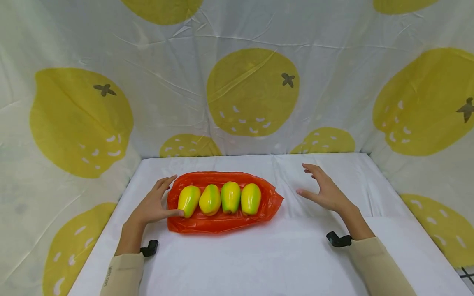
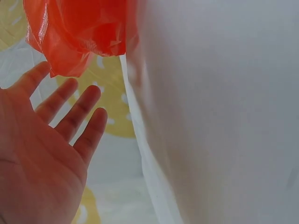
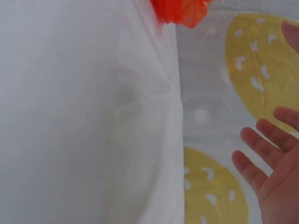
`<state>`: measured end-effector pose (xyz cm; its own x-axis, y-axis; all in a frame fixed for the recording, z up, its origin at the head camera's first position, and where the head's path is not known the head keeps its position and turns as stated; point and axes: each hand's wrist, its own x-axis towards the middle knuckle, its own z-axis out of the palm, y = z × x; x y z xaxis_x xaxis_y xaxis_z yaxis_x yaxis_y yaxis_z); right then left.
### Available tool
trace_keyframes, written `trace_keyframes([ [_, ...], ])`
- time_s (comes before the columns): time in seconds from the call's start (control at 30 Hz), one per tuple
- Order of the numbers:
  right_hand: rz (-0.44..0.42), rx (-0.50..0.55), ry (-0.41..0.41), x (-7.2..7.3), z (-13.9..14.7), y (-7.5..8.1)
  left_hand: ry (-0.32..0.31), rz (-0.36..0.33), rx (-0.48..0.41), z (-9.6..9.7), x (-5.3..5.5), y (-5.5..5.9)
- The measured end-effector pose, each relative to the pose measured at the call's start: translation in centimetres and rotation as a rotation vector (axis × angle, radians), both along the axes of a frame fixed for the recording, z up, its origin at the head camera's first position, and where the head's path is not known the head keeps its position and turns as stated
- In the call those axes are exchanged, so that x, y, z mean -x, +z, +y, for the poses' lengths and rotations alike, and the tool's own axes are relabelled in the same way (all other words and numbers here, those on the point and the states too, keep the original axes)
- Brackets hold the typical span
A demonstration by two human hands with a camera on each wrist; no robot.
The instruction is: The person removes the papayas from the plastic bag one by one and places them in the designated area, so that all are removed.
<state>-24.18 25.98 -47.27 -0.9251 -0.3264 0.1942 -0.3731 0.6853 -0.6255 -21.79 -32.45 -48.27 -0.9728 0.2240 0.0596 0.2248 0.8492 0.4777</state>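
Several glossy yellow-green fruits, shaped like small papayas [image 1: 209,200], lie in a row on a red plastic bag [image 1: 222,226] spread on the white-covered table. At the bag's left end is my left hand [image 1: 153,205], fingers spread and thumb reaching over the bag's edge near the leftmost fruit [image 1: 189,200]; whether it touches, I cannot tell. The left wrist view shows that palm [image 2: 42,144] with nothing in it, below the red bag [image 2: 79,32]. My right hand [image 1: 327,193] hovers to the right of the bag, apart from it, fingers loosely extended and holding nothing.
White cloth covers the table [image 1: 237,263]. A lemon-print curtain [image 1: 166,82] hangs behind it and along both sides. Black wrist mounts [image 1: 149,248] sit on both forearms. The right wrist view shows the bag's tip [image 3: 182,11] at the top.
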Motion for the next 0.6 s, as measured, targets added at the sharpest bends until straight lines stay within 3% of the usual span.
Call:
trace_keyframes([
  [0.33, -0.004, 0.053, 0.04, 0.0, -2.6, 0.5, 0.016, -0.029, -0.022, 1.2, -0.1, 0.1],
  [0.6, -0.001, 0.078, 0.087, -0.1, -4.9, 0.5, -0.005, -0.01, -0.024, 1.6, 0.1, 0.0],
])
